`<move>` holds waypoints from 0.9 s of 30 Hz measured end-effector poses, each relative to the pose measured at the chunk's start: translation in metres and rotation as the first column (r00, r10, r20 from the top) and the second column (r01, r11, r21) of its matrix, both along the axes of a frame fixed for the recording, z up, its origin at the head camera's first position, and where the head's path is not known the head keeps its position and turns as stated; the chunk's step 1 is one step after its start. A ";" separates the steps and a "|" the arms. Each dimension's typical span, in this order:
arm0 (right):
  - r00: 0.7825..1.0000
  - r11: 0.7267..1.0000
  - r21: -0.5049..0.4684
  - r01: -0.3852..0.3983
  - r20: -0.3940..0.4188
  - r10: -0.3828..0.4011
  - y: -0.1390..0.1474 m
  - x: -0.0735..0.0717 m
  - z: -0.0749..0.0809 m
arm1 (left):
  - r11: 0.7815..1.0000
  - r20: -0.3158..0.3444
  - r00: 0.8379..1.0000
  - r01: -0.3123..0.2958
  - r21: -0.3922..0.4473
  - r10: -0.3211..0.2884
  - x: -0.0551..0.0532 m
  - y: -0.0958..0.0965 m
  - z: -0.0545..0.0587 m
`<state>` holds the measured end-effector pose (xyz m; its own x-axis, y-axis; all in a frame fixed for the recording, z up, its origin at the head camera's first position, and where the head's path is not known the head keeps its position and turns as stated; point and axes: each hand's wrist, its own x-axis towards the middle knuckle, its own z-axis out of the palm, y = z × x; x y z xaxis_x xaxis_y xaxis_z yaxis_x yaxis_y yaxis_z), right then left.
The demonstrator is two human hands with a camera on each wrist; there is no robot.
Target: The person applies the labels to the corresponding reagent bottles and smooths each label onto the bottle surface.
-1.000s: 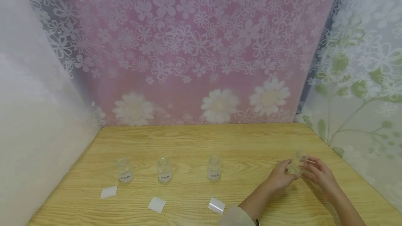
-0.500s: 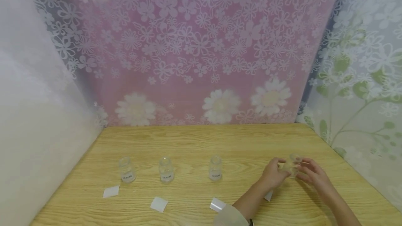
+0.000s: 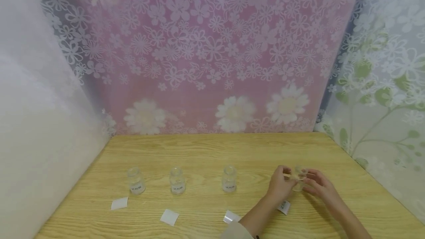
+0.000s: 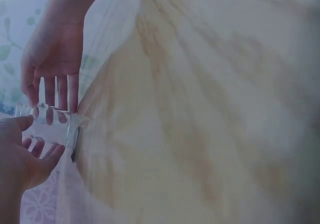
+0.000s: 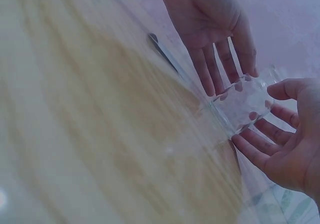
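A small clear glass bottle (image 3: 298,185) stands upright between both hands at the table's right side. My left hand (image 3: 279,185) holds it from the left, thumb and fingers around its side. From the right, my right hand (image 3: 321,186) holds it the same way, with fingertips showing through the glass. In the right wrist view the bottle (image 5: 245,104) has its base right at the table surface. A white label (image 3: 284,207) with dark printing lies just in front of it, partly behind my left wrist.
Three similar glass bottles with printed labels, a left one (image 3: 136,182), a middle one (image 3: 177,180) and a right one (image 3: 229,179), stand to the left. White pieces (image 3: 169,217) lie before them, one partly hidden by my left sleeve. Flowered sheets (image 3: 212,47) wall the table.
Both hands have moved left with the bottle, which has gone from tilted to upright. The printed label, hidden before, has come into sight beside my left wrist.
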<state>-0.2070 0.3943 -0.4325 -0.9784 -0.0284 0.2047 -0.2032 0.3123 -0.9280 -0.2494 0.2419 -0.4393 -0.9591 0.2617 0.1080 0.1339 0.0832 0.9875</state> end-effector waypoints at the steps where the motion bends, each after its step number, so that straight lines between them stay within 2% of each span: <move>1: 1.000 1.000 0.002 -0.005 -0.004 0.005 -0.002 0.000 0.000 | 1.000 -0.016 1.000 -0.004 -0.012 0.004 0.000 -0.002 0.000; 4: 1.000 1.000 0.003 0.002 -0.004 -0.002 -0.009 0.000 0.000 | 0.999 -0.046 0.999 -0.017 -0.039 0.015 -0.001 -0.008 0.000; 9: 1.000 1.000 0.001 -0.008 -0.020 0.008 -0.018 -0.001 -0.003 | 0.999 -0.052 0.999 -0.014 -0.050 0.012 0.001 -0.020 0.001; 20: 0.999 0.999 -0.023 -0.031 -0.044 0.030 -0.040 0.001 -0.004 | 1.000 0.004 1.000 -0.026 -0.004 0.026 0.008 -0.041 0.006; 27: 0.999 0.999 -0.044 -0.032 -0.027 0.030 -0.053 0.002 -0.006 | 0.999 0.019 1.000 0.013 0.051 -0.014 0.009 -0.055 0.005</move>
<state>-0.2053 0.3418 -0.4385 -0.9716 -0.0489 0.2316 -0.2362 0.2638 -0.9352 -0.2402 0.1866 -0.4344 -0.9576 0.2690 0.1033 0.1158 0.0311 0.9928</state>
